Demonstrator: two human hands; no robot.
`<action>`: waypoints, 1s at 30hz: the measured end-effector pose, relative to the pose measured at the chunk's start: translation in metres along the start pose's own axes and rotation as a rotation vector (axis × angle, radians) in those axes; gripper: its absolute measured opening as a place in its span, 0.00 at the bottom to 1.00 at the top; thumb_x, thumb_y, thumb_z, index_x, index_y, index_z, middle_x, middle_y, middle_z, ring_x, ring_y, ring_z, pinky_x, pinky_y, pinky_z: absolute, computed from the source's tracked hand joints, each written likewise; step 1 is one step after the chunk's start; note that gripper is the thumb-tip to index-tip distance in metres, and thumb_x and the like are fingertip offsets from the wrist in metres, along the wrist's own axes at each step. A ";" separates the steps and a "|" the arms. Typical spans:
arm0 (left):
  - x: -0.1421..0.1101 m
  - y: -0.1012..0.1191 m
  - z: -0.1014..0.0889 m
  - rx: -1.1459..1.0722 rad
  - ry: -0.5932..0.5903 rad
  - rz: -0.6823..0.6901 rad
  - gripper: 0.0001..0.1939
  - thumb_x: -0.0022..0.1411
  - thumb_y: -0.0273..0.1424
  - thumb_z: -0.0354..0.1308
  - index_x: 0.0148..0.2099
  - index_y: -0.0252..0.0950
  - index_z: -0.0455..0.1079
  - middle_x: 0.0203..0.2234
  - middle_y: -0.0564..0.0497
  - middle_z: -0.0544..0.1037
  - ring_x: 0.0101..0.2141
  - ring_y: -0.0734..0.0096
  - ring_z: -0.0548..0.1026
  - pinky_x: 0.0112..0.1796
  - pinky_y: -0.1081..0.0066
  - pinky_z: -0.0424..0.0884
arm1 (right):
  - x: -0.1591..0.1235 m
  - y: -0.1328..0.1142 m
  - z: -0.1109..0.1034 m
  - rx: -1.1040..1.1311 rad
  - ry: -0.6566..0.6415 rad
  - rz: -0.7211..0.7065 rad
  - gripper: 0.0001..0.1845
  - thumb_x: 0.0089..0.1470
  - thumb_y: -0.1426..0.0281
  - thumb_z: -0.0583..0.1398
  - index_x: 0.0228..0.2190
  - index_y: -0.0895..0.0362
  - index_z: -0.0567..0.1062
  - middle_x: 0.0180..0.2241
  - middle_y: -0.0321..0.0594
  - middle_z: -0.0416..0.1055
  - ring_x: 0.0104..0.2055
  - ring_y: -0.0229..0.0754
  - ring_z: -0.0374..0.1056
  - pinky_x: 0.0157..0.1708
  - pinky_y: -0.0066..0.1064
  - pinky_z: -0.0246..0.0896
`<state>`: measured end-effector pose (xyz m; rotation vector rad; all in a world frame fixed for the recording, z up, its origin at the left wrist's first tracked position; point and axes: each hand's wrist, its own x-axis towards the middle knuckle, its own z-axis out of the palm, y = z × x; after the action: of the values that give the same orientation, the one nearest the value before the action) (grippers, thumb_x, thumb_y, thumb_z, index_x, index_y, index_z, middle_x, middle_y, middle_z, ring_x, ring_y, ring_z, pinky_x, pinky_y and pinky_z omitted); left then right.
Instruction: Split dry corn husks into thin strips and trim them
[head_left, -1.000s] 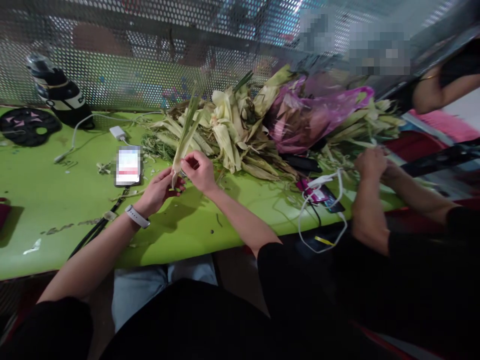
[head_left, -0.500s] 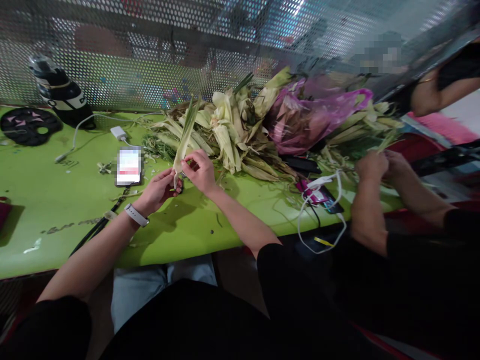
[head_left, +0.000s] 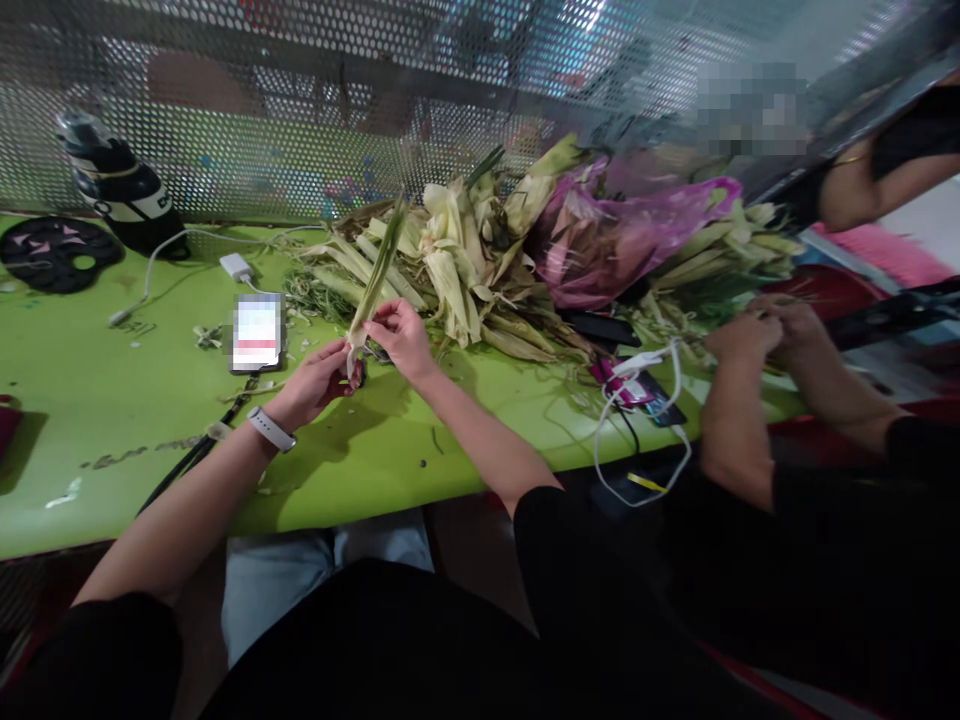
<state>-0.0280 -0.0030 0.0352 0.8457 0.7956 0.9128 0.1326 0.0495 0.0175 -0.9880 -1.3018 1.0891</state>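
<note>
Snagging is risked closest in, where a black strap (head_left: 193, 457) is overlapped by the left forearm (head_left: 214, 480); if caught, the bright-screened device (head_left: 256, 333) seemingly attached at its far end might be dragged over the tabletop (head_left: 337, 480). Farther on, the base of a corn husk (head_left: 377, 275) is gripped in the left hand (head_left: 321, 382), and its side is pinched by the right hand (head_left: 405, 340), above the tabletop. It could be split by an uneven pull, or dropped through a slack left-hand grip. Behind, a heap of loose husks (head_left: 454, 300) might be dislodged if brushed by its free tip. Beside them, a purple plastic bag (head_left: 581, 240) is rested and could be shifted too.
</note>
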 end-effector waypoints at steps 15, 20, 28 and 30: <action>0.002 -0.006 0.000 0.371 0.145 0.197 0.12 0.69 0.37 0.53 0.35 0.35 0.67 0.18 0.56 0.66 0.18 0.81 0.62 0.19 0.78 0.58 | -0.007 0.004 0.006 0.045 0.036 -0.009 0.20 0.46 0.64 0.66 0.36 0.54 0.61 0.30 0.32 0.69 0.31 0.34 0.69 0.34 0.29 0.67; 0.006 -0.008 -0.003 0.398 0.131 0.237 0.12 0.68 0.38 0.54 0.35 0.36 0.66 0.18 0.58 0.61 0.17 0.81 0.58 0.18 0.78 0.53 | -0.006 -0.002 0.008 0.154 0.093 0.118 0.24 0.46 0.66 0.66 0.42 0.53 0.60 0.30 0.31 0.71 0.31 0.35 0.70 0.35 0.28 0.68; 0.003 -0.006 0.001 0.374 0.074 0.201 0.11 0.69 0.36 0.52 0.36 0.34 0.68 0.19 0.58 0.60 0.18 0.81 0.57 0.20 0.78 0.54 | -0.002 -0.012 -0.002 0.144 -0.170 0.223 0.12 0.50 0.61 0.64 0.28 0.58 0.72 0.19 0.30 0.64 0.20 0.30 0.58 0.22 0.24 0.56; 0.003 -0.006 0.000 0.349 0.050 0.179 0.11 0.69 0.35 0.53 0.35 0.34 0.68 0.20 0.57 0.63 0.19 0.82 0.59 0.21 0.79 0.55 | -0.001 -0.012 -0.002 0.102 -0.168 0.227 0.14 0.50 0.59 0.64 0.27 0.58 0.73 0.16 0.28 0.61 0.18 0.29 0.54 0.18 0.24 0.50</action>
<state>-0.0245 -0.0030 0.0294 1.2183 0.9502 0.9702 0.1357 0.0462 0.0293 -1.0015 -1.2746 1.4239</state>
